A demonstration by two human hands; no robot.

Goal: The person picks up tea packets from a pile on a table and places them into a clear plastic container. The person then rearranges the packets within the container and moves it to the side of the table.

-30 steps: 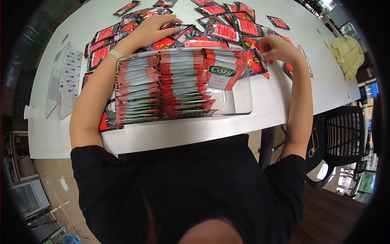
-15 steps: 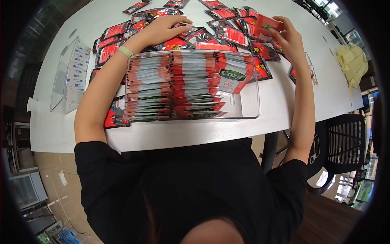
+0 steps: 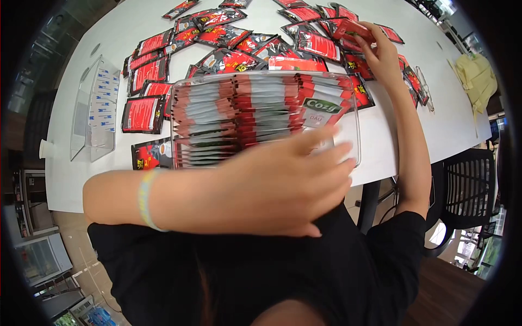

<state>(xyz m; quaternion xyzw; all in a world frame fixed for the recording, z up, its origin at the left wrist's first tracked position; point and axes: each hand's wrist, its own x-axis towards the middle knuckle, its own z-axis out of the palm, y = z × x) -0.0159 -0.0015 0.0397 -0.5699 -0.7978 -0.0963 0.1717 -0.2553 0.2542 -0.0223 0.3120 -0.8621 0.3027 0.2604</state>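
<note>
My left hand (image 3: 293, 179), with a pale band on the wrist, crosses in front of the clear plastic box (image 3: 356, 155). It is blurred by motion, but its fingers are apart and nothing shows in them. Rows of red and white sachets (image 3: 266, 103) fill most of the box, and a Cozy sachet (image 3: 321, 108) lies face up at its right side. Beyond the box's far right corner, my right hand (image 3: 380, 51) pinches a red sachet (image 3: 350, 30) above the scattered packets. My left hand hides the box's near edge.
Many red and black packets (image 3: 223, 35) lie spread over the white table (image 3: 380, 130). A clear plastic holder with 3M strips (image 3: 103, 108) stands at left. At the right edge are a yellow cloth (image 3: 473, 76) and clear-framed glasses (image 3: 424, 87); a black chair (image 3: 470, 185) is below.
My left hand has swung from the packets behind the box to the front of it, towards the right. My right hand keeps the red sachet and has moved only slightly.
</note>
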